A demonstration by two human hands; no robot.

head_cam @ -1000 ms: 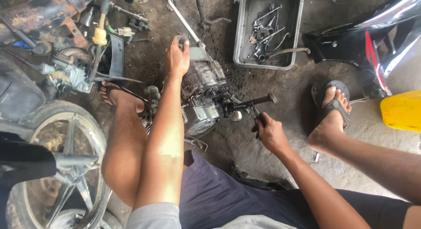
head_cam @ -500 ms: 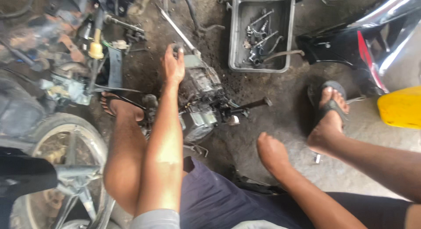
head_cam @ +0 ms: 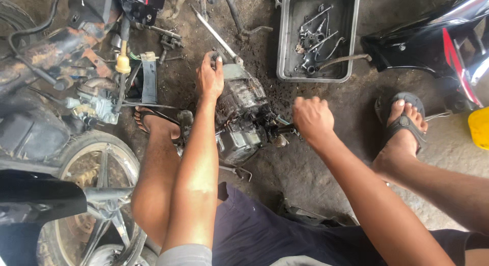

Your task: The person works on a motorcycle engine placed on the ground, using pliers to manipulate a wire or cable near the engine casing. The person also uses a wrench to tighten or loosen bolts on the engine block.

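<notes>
Now | hands: left, right on engine | tool tray behind

Grimy grey and black engine block at frame centre; grey metal tray at upper centre, silver tools inside; glossy black panel with red stripe at upper right; yellow container at right edge; dark sandal at right; navy shorts at bottom centre; rust-orange frame at upper left.
</notes>
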